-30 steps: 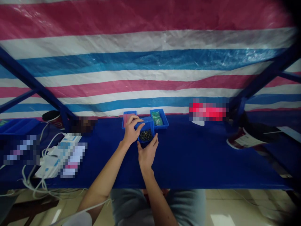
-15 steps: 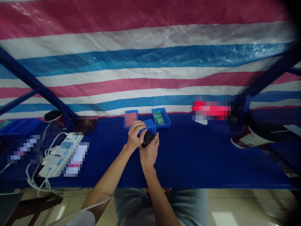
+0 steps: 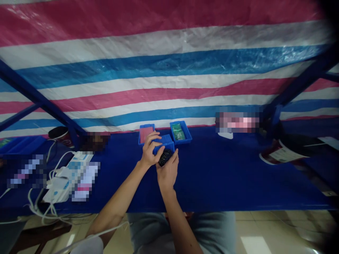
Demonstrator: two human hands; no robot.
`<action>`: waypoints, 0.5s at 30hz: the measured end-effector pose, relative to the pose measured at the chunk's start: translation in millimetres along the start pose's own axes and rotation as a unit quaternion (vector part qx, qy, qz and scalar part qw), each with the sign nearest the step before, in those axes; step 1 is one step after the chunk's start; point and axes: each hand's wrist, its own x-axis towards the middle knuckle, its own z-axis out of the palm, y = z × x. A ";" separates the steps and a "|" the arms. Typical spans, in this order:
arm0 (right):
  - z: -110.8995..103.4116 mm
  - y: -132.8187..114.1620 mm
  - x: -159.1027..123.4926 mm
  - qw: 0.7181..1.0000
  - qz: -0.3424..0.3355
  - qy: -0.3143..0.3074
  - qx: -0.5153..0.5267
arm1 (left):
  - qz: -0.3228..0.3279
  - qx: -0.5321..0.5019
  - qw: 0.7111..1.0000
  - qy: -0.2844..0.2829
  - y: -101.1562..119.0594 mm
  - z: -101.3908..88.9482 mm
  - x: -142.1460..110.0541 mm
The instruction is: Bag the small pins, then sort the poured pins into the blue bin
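Note:
My left hand (image 3: 150,150) grips a small blue plastic bin (image 3: 164,142) by its far part, and the bin is tilted toward me. A dark clump of thin metal pins (image 3: 165,157) sits at the bin's near end. My right hand (image 3: 167,173) cups that clump from below, with its fingertips against it. The bin's near end is hidden by the clump and my fingers, so I cannot tell whether the pins are still inside it. Just behind my left fingers lies a blue tray (image 3: 146,134) holding a flat pink item.
A second blue tray (image 3: 180,132) holds green packets. A blue cloth (image 3: 212,183) covers the table. White electrical devices (image 3: 62,185) and cables lie to the left. A cup (image 3: 59,135) and a blue tray (image 3: 22,145) stand far left, a bucket (image 3: 282,153) right. A striped tarp hangs behind.
The bin has tipped toward me, and the pins have gathered at its near end against my right hand. My two hands have come closer together.

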 end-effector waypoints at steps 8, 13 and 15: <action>1.9 2.8 -1.5 1.000 -0.010 0.015 0.009 | 0.080 -0.015 0.996 0.036 -14.4 12.8 -6.0; 2.2 1.8 -0.8 0.999 -0.019 0.027 0.009 | 0.129 -0.007 0.991 0.038 -20.9 8.8 -10.8; 2.0 1.3 -1.1 0.999 -0.021 0.025 0.005 | 0.138 0.011 0.989 0.050 -22.9 8.4 -12.2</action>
